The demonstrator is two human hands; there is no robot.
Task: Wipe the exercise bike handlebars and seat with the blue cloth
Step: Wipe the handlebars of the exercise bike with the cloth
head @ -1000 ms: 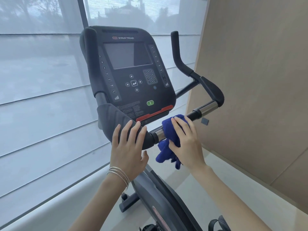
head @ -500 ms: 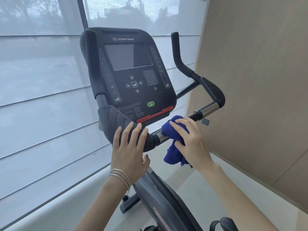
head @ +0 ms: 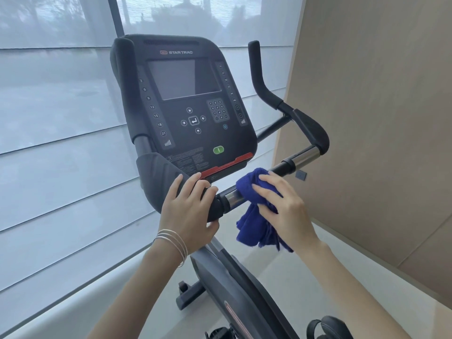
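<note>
The padded left end of the handlebar [head: 156,174] is clasped by the left grip [head: 188,211], fingers curled over the top and thumb tucked beneath. The blue cloth [head: 247,185] is draped over the bar's chrome section just below the console [head: 186,99] and is pressed there by the right grip [head: 286,211], whose fingers are laid nearly straight; the cloth's tail hangs down.
</note>
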